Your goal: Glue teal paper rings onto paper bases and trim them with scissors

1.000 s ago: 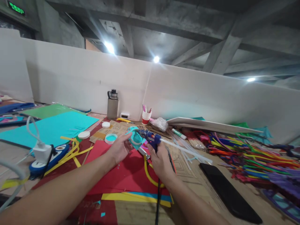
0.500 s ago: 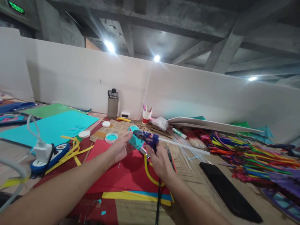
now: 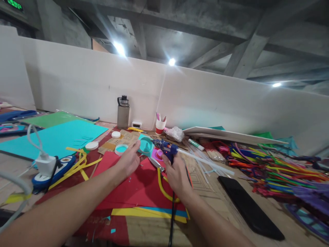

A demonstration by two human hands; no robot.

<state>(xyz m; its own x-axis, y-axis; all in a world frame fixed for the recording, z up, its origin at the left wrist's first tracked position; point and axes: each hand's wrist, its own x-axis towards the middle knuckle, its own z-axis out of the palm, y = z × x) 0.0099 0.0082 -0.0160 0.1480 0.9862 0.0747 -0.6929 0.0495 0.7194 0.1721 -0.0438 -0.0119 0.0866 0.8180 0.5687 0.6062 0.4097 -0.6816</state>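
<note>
My right hand [image 3: 177,175] grips a blue hot glue gun [image 3: 168,148], a long clear glue stick jutting from its rear to the right. A small red light glows on the gun's body. Between the fingers of my left hand [image 3: 130,159] is a round turquoise paper cup [image 3: 145,145], its hollow facing me. The gun's nozzle is close to the cup's right rim; I cannot tell whether they touch. Yellow-handled scissors [image 3: 160,178] lie below on red paper [image 3: 123,187]. A pink round piece [image 3: 159,154] shows just behind the gun.
A black phone [image 3: 249,206] lies right, before many coloured pipe cleaners [image 3: 277,164]. At left are a blue-white power strip [image 3: 55,171] and turquoise sheets [image 3: 59,137]. A bottle [image 3: 123,113] and a pen cup [image 3: 160,126] stand at the back. The gun's black cord [image 3: 171,219] hangs toward me.
My left hand has turned the turquoise cup so its hollow faces me. The glue gun has shifted slightly right, uncovering the pink piece and more of the scissors.
</note>
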